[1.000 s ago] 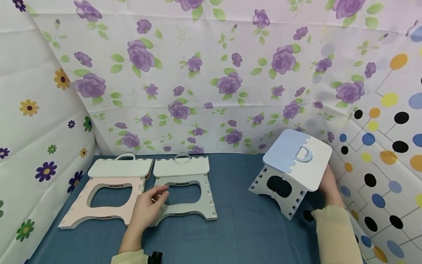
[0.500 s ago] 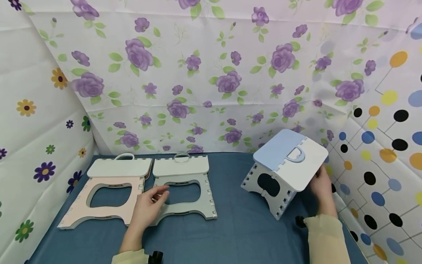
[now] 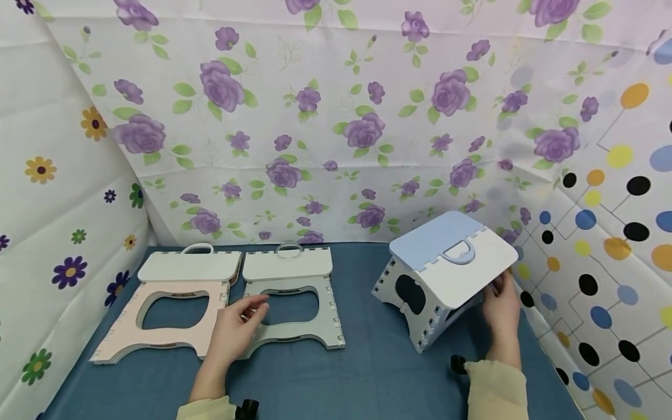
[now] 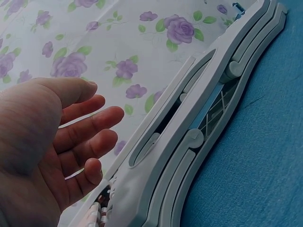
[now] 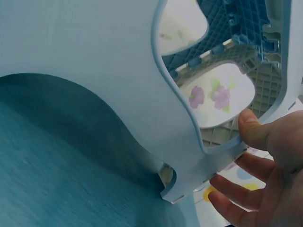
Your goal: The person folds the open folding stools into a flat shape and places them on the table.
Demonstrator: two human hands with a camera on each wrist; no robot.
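Note:
At the right of the head view stands an unfolded folding step stool (image 3: 472,271) with a half blue, half white top and a blue handle. My right hand (image 3: 502,309) holds its right side. In the right wrist view, the thumb and fingers grip the edge of the pale side panel (image 5: 109,71) near the leg. My left hand (image 3: 236,326) hovers loosely, fingers relaxed, by a folded grey-green step stool (image 3: 331,315). The left wrist view shows that hand (image 4: 61,137) apart from the stool, holding nothing.
A folded pink step stool (image 3: 173,336) with a white top panel lies left of the grey-green one. All rest on a blue cloth (image 3: 367,385). Floral sheeting (image 3: 325,116) hangs behind, and dotted sheeting (image 3: 604,262) stands close on the right.
The blue and white stool has shifted left and turned, showing more of its right side. My right hand has moved left with it. My left hand has stayed in place.

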